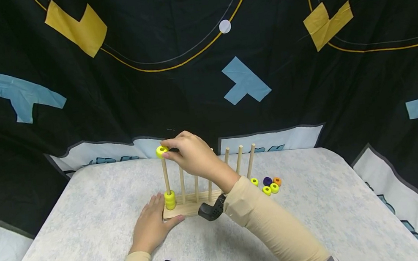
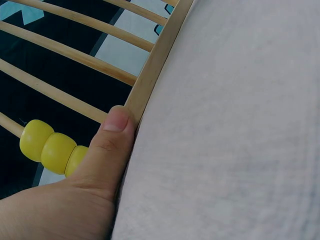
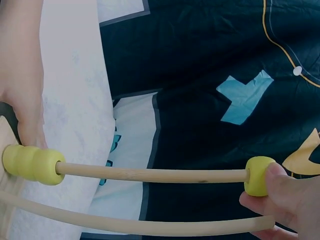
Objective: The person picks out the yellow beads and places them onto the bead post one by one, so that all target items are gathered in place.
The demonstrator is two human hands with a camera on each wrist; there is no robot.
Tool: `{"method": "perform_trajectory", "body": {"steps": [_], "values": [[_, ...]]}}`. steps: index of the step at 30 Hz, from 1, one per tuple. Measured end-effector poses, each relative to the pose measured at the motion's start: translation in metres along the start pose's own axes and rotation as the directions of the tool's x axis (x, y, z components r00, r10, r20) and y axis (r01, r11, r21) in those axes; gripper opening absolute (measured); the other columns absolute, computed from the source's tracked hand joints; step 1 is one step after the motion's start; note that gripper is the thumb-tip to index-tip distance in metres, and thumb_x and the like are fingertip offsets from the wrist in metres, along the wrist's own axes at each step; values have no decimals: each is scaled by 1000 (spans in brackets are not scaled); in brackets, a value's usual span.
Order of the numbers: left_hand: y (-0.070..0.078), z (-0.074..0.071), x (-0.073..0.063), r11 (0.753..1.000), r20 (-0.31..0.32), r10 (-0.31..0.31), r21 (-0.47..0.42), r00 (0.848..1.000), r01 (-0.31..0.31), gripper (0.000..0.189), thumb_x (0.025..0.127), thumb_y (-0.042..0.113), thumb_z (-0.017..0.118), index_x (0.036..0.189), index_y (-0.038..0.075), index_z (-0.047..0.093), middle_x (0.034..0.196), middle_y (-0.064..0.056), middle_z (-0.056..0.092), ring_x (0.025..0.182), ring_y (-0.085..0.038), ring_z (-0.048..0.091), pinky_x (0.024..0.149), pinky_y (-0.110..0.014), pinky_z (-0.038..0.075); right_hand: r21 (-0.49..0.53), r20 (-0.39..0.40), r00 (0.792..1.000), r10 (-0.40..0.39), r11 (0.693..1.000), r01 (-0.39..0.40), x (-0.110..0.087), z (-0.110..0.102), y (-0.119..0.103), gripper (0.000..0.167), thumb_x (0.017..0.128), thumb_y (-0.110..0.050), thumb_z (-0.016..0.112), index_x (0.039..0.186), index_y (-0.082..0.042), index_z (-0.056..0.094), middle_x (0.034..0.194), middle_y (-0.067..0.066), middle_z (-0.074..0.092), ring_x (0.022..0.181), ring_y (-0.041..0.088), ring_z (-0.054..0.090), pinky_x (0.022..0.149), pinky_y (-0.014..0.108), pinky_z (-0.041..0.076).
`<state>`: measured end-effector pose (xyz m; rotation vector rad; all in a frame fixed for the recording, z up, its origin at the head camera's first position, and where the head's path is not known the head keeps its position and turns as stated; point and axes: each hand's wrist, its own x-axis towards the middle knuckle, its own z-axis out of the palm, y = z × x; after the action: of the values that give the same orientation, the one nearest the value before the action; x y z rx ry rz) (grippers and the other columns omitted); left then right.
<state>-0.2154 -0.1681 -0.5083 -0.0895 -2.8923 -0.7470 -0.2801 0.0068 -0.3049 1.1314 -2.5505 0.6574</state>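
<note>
The right hand (image 1: 196, 155) grips one yellow bead (image 1: 160, 153) between thumb and fingers. This bead is at the top end of the leftmost peg (image 1: 165, 175) of a wooden rack. Three more yellow beads, the lower stack (image 1: 170, 201), sit on the foot of the same peg, touching one another. A length of bare peg separates this stack from the gripped bead.

The left hand (image 1: 151, 221) rests at the left end of the rack's flat base (image 1: 191, 209). Its fingers are extended; the thumb lies along the front edge of the base. The other pegs (image 1: 252, 162) stand in a row to the right of the leftmost peg, partly hidden by the right arm.

The rack stands on the table (image 1: 81, 229). To its right lie five loose beads: three yellow beads (image 1: 266, 190), one dark purple bead (image 1: 267, 181) and one orange bead (image 1: 277, 181). A black cloth (image 1: 175, 100) with blue and yellow shapes hangs behind the table.
</note>
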Motion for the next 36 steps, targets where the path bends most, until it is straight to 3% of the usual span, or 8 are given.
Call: {"method": "perform_trajectory", "body": {"steps": [23,28,36], "values": [[0,0,0,1000,-3,-5,-5,1000,5,110,80,77,60,153,-1,33,160,-21,32,149,-42,27,124,-58,21,29,10,1000,-11,1000,11,-4,-2,1,34,95,-20,68,129,-15,68,120,-2,72,112,13,62,89,18,55],[0,1,-1,1000,-6,-2,-9,1000,2,110,80,76,60,153,-1,33,159,-21,32,149,-42,27,123,-58,22,112,-43,998,-47,992,52,-9,-6,5,32,95,-16,68,127,-10,68,121,2,72,108,16,65,89,22,57],[1,1,-1,1000,-11,-3,-3,1000,3,109,80,75,62,153,-1,33,159,-21,32,149,-42,27,124,-58,22,122,-173,978,-116,983,138,-29,-17,2,34,93,-17,71,125,-9,69,121,1,73,111,13,63,93,22,55]]}}
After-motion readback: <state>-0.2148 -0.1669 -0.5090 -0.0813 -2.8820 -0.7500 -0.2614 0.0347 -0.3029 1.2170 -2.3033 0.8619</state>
